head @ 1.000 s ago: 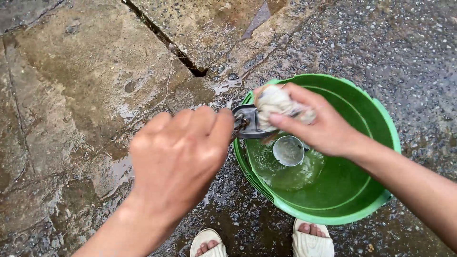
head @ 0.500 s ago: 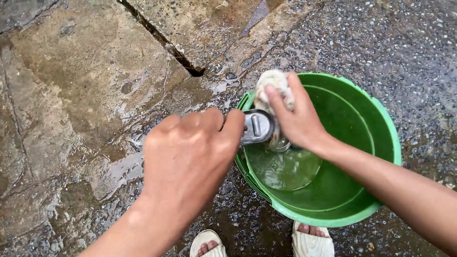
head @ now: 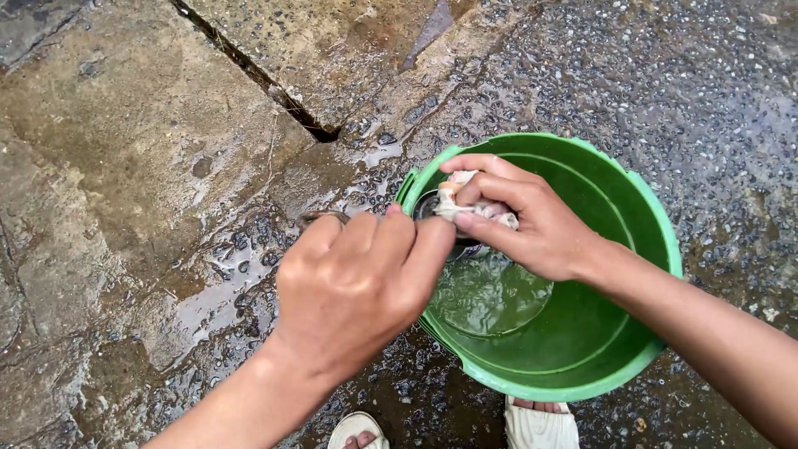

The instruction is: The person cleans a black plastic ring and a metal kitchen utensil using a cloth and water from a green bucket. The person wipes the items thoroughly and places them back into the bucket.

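- Metal item [head: 453, 248], small and mostly hidden, sits over the water at the near-left rim of the green bucket [head: 640, 224].
- Left hand [head: 357, 287] has fingers clenched around it.
- Right hand [head: 524, 220] presses a pale cloth [head: 465, 204] against it, fingers grasping the cloth.
- Wet stone ground [head: 150, 166] surrounds; sandals [head: 540, 426] below.

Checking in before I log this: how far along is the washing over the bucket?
Done: the green bucket holds water and the ground around it is wet. In hand: the left hand grips a small metal item, mostly hidden, while the right hand presses a pale cloth on it. Left: cannot tell how clean it is.
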